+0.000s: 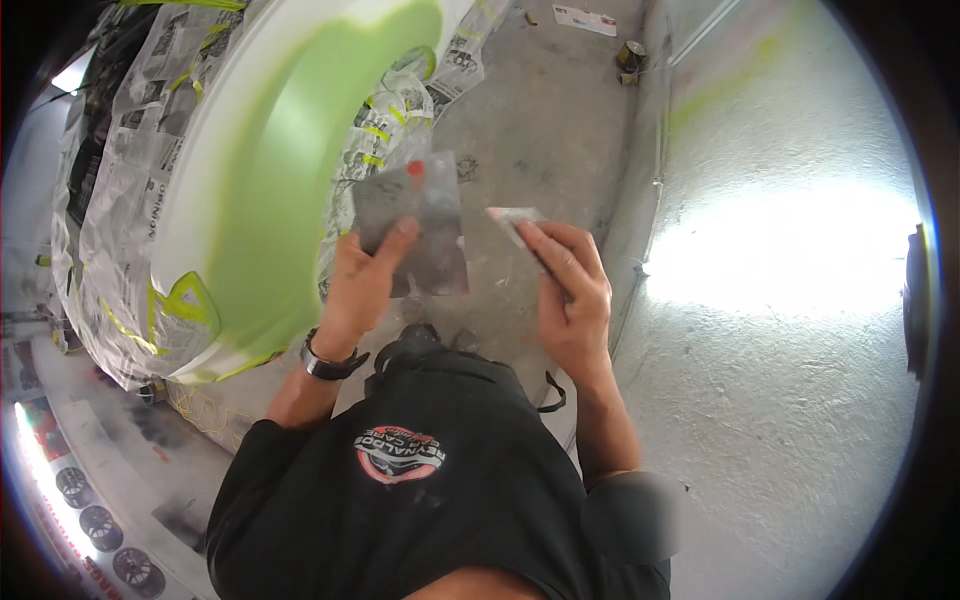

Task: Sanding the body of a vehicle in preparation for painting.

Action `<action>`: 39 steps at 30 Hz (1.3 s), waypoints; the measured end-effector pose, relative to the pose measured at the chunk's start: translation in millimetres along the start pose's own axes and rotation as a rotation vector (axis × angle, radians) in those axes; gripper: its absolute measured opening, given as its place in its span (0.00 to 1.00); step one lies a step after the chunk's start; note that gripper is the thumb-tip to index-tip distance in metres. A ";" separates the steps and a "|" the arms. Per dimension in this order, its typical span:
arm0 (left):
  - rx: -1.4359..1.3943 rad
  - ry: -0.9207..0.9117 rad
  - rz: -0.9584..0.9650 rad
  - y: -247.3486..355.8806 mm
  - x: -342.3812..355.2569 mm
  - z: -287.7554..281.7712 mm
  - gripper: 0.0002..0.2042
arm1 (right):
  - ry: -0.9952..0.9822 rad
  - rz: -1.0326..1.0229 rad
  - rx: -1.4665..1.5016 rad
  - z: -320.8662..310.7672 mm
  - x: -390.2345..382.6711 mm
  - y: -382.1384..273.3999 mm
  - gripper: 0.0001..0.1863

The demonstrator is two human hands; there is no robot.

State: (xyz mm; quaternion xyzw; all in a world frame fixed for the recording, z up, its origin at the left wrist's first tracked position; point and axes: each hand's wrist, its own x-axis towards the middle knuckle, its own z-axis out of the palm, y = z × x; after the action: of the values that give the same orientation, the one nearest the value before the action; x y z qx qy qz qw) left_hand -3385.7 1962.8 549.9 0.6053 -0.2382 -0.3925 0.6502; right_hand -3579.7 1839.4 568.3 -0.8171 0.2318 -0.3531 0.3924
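Note:
My left hand [362, 280] grips a flat grey plate [435, 265] by its left side, thumb on its face; a small red blob [414, 169] sits near the plate's top. My right hand [575, 290] is closed on a small pale, flat spreader [512, 222], its corner tinged pink, just right of the plate and apart from it. To the left stands a curved car body panel [290, 200] with light green on white, bordered by newspaper masking [115, 210] and bright yellow-green tape [178, 300].
A grey floor [530, 120] runs between the car and a white textured wall [770, 400] with a glaring light on it. A small can [629, 62] and a paper sheet [585, 20] lie at the far end. A dark banner with wheel pictures [100, 525] is at lower left.

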 end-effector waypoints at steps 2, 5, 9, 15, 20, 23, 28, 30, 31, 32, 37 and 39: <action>-0.419 0.024 -0.078 -3.1 0.6 0.6 0.12 | 0.067 0.028 0.057 7.7 -2.2 11.2 0.22; -0.637 0.065 -0.058 -3.1 -1.1 9.1 0.12 | -0.047 0.528 0.535 13.0 -14.7 29.3 0.17; -0.656 0.056 -0.052 -7.6 -6.6 15.1 0.11 | -0.016 0.517 0.742 19.8 -18.6 30.5 0.17; -0.643 0.055 0.017 -13.4 -10.8 17.7 0.09 | 0.012 0.035 0.221 20.2 -7.3 -7.4 0.27; -0.702 0.064 0.091 -20.0 -9.5 16.2 0.09 | -0.053 -0.275 -0.164 28.4 -11.4 4.3 0.33; -0.653 0.096 0.067 -24.0 -9.4 6.4 0.12 | -0.173 -0.329 -0.708 11.3 -13.5 14.5 0.28; -0.302 0.189 0.238 -6.5 -25.5 14.1 0.06 | -0.122 -0.314 -0.641 18.0 -22.1 -7.9 0.25; -0.166 0.239 0.193 -22.9 -27.9 8.5 0.07 | -0.233 -0.391 -0.750 27.4 -29.8 -23.2 0.25; -0.037 0.254 0.126 -32.3 -28.1 4.8 0.10 | -0.230 -0.368 -0.839 25.5 -34.7 -27.2 0.25; -0.064 0.267 0.137 -39.4 -29.1 5.1 0.12 | -0.232 -0.355 -0.925 25.7 -36.1 -26.2 0.25; -0.143 0.345 0.087 -44.7 -56.9 3.3 0.15 | -0.331 -0.322 -0.818 40.0 -54.2 -12.6 0.24; -0.093 0.305 -0.244 -52.9 -65.5 -10.3 0.13 | -0.381 -0.288 -0.659 43.0 -52.1 -7.3 0.23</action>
State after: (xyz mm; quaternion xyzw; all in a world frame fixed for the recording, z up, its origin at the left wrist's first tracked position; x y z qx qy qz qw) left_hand -3427.3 2023.4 507.6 0.6513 -0.0435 -0.3828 0.6538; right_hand -3579.9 1898.4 534.5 -0.9740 0.1388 -0.1537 0.0917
